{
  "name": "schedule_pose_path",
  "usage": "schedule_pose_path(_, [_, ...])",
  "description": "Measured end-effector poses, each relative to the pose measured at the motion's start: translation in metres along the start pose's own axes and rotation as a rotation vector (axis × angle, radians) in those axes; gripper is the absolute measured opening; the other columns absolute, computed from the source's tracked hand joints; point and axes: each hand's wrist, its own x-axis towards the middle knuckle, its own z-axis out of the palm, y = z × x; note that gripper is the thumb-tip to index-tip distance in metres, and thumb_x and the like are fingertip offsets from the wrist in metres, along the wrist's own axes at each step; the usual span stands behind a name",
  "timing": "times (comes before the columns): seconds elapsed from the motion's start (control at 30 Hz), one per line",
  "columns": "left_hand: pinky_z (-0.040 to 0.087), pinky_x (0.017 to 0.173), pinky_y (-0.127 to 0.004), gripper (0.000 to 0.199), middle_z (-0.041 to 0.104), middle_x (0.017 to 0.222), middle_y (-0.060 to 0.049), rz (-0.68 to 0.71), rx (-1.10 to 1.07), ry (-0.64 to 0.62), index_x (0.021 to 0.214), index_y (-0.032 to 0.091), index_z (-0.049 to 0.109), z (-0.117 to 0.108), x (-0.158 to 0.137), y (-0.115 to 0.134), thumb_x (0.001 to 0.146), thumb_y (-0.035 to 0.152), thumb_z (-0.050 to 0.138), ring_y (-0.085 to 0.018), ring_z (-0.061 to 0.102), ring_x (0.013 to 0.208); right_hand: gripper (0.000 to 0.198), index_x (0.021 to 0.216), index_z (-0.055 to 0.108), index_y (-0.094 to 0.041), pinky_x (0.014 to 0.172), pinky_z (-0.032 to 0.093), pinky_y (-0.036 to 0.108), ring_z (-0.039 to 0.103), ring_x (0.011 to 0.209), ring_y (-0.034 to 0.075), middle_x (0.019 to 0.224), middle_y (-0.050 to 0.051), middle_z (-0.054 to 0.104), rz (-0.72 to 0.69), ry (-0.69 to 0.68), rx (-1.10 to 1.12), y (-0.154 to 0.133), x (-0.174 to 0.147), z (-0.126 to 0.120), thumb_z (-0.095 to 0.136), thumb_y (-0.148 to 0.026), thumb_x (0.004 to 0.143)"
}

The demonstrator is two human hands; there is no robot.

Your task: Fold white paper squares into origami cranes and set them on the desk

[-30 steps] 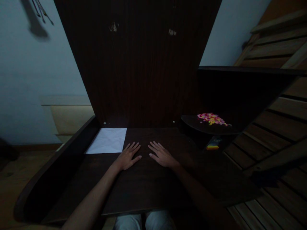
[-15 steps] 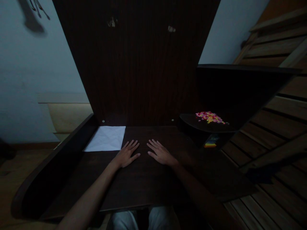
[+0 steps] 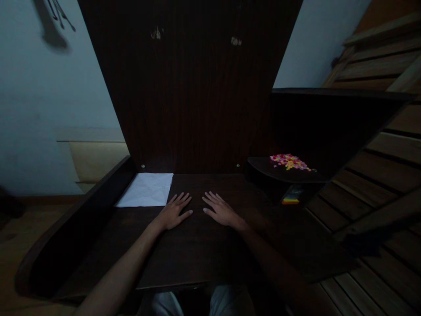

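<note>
White sheet [image 3: 146,190] lies on the table [image 3: 187,254] at centre-left of the frame, just beside the left hand [image 3: 172,213], which, like the right hand [image 3: 221,211] at centre, rests palm down with grip released, while pink and yellow pieces [image 3: 290,162] lie on a shelf [image 3: 268,170] at right

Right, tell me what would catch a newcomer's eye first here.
Probably the bright heap of small pink, red and yellow pieces on the low curved shelf at the right, vivid against dark wood. Next, the white sheet lying at the back left of the desk. Then the left hand and right hand, backs up and fingers spread, mid-desk.
</note>
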Motion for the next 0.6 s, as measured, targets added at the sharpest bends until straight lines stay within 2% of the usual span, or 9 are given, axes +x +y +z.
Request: schedule_pose_path(0.6, [0.016, 0.113, -0.046, 0.065, 0.027, 0.151, -0.008, 0.022, 0.01, 0.004, 0.144, 0.022, 0.03, 0.0024, 0.0014, -0.0057, 0.091, 0.06, 0.027, -0.025, 0.019, 0.141, 0.061, 0.142, 0.035, -0.02, 0.115, 0.016, 0.047, 0.019, 0.141, 0.025, 0.151, 0.01, 0.026, 0.002, -0.002, 0.026, -0.0007, 0.0005, -0.0019, 0.029, -0.056, 0.093])
